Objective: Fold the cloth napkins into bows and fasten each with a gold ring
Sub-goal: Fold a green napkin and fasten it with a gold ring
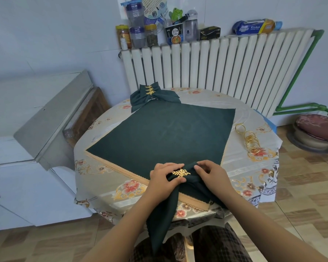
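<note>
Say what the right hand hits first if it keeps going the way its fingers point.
Probably the gold leaf ring on the gathered napkin, then the left hand; the right hand points left. Depth unclear.

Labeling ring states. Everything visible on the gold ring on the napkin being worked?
The gold leaf ring shows a shiny leaf-sprig ornament facing up, metal by its look. It sits around the gathered middle of the dark green napkin at the table's near edge. The left hand grips it; the right hand holds cloth beside it. Its band is hidden.

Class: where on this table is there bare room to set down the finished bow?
Bare tablecloth lies left of the spread napkin, and along the far right edge. Crowded: finished bows far left, gold rings right, both hands near.
</note>
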Demonstrator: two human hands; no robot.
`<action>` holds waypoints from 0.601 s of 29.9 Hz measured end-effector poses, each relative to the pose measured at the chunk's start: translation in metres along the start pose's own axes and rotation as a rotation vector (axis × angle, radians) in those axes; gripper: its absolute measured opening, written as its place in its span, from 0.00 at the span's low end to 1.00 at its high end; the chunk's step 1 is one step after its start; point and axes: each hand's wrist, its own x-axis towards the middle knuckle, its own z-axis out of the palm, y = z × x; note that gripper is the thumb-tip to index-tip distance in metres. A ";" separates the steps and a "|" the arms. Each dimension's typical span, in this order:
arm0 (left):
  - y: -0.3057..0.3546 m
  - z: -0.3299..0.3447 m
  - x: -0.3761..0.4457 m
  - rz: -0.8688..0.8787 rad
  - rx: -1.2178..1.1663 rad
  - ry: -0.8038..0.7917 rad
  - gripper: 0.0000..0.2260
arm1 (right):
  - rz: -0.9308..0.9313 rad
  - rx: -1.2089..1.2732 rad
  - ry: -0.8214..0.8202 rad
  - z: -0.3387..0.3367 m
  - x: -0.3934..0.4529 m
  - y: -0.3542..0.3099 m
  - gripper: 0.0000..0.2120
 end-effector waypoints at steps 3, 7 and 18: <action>-0.004 -0.005 -0.001 -0.071 -0.051 -0.035 0.17 | -0.009 -0.038 -0.056 -0.001 -0.001 -0.002 0.14; -0.007 -0.014 0.004 -0.159 -0.027 -0.119 0.13 | 0.006 -0.048 -0.040 -0.001 -0.001 -0.002 0.12; 0.002 -0.030 0.002 -0.463 -0.134 -0.030 0.13 | 0.060 0.127 -0.019 -0.004 0.001 -0.005 0.02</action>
